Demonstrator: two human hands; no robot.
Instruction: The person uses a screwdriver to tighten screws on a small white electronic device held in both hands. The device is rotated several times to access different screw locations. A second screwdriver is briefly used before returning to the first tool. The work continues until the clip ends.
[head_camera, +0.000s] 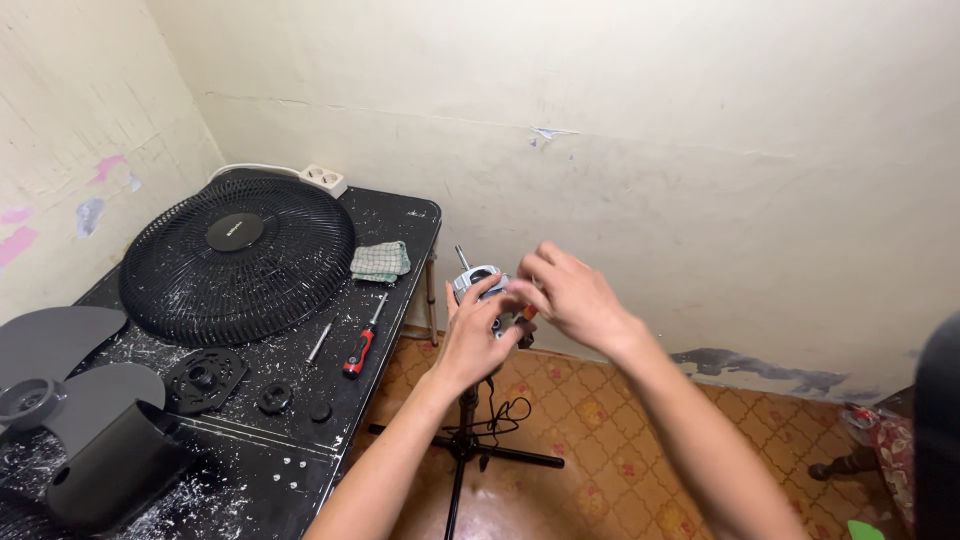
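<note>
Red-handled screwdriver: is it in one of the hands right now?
No. The red-handled screwdriver lies on the black table beside the fan grille, while both the left hand and right hand are on the fan motor.

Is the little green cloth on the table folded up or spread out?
Folded. The green checked cloth sits as a small thick bundle beside the black fan grille, not spread flat.

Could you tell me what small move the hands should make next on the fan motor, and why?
Probably keep the left hand steadying the fan motor on its stand while the right hand works at its side. Both hands are on it, and the red-handled screwdriver lies apart on the black table; what the right hand pinches is unclear.
</note>
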